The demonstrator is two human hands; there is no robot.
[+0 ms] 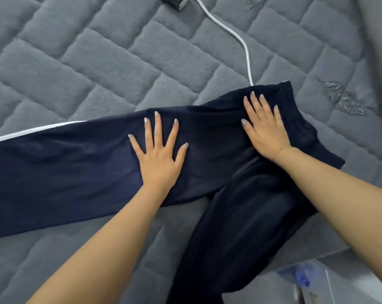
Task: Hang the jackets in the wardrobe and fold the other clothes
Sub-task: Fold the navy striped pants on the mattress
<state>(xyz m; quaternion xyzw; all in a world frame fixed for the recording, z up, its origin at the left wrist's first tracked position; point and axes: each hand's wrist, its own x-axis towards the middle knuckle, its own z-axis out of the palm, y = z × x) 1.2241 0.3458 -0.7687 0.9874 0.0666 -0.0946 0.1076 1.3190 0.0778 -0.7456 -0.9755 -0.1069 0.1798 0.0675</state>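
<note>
Under me spreads a grey quilted mattress [111,62] stitched in a brick-like pattern, filling most of my view. A white cable [240,38] snakes across it from twelve o'clock, starting beside a dark small block [171,2] at the top edge. Around three o'clock the fabric bears a worn patch [343,100]. At five o'clock the mattress ends; pale blurred objects [306,279] lie beyond.

- Under both palms, the navy trousers [76,170] are a smooth knit cloth with a faint sheen.
- Beyond the fingers of the left hand [158,150], their side stripe [36,129] is a smooth white band.
- Just past the right hand [265,126], the waistband [299,119] looks rougher and matt.
- Around both hands, the bed cover [111,69] is quilted grey cloth, plush and matt.
- Beyond the right fingertips, the cable [240,38] looks like smooth white plastic.
</note>
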